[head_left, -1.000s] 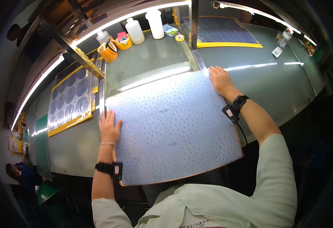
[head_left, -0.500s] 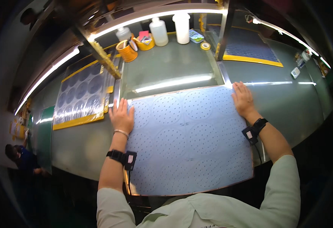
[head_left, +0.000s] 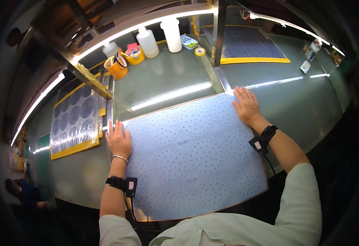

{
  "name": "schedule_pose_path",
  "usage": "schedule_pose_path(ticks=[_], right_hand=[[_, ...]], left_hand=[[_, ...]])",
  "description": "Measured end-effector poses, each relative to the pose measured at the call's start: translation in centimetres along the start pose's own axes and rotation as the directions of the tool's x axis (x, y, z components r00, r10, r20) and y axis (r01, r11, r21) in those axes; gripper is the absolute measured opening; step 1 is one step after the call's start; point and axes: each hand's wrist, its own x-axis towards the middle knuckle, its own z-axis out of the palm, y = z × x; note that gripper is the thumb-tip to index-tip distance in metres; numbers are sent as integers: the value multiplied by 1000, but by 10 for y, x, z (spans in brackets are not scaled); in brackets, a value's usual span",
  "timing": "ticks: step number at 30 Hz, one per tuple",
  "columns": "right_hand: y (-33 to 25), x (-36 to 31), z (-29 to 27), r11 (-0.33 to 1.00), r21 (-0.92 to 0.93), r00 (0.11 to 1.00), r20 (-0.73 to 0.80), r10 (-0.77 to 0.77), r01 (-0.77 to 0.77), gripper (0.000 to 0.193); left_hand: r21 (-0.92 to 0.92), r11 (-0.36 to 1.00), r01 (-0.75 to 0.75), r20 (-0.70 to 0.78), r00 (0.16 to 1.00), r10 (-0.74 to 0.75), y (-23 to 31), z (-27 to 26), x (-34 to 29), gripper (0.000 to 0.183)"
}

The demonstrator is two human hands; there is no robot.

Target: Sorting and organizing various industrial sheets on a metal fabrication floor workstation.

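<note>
Dot-patterned panel lies flat between two open hands

A glass-topped workbench (head_left: 73,176) spreads across the view. On its near side rests a pale blue rectangular panel (head_left: 207,158), printed with rows of dot-filled circles, its near edge close to the person's shirt. Farther back on the right is a dark film sheet (head_left: 251,43) edged in yellow tape; on the left, a clear film sheet (head_left: 75,112) shows grey discs (glare whitens part of it).

The left hand (head_left: 119,141) lies at the panel's far left corner, fingers slightly apart, thumb out over the surface. The right hand (head_left: 247,105) rests at the far right corner, its fingers extended and nearly together. Behind the panel stand a tall white canister (head_left: 171,36), a translucent bottle (head_left: 148,43) and an orange cup (head_left: 116,67), with a small yellow tape roll (head_left: 200,51) near the canister.
</note>
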Motion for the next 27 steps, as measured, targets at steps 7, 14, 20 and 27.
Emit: schedule_pose_path(ticks=[7,14,20,27], right_hand=[[14,-3,5,997,80,998,58,2,-7,47],[16,-58,-35,997,-2,984,158,-78,79,59],[-57,-237,-148,991,130,915,395,-86,37,72],[-25,-328,-131,337,652,726,528,440,-679,47]], left_hand=[[-34,999,38,89,995,-35,-2,3,-6,58],[-60,994,87,179,981,-75,19,7,2,65],[37,973,230,201,952,-233,-5,-9,-21,76],[-151,968,201,296,943,-150,10,-68,-208,83]])
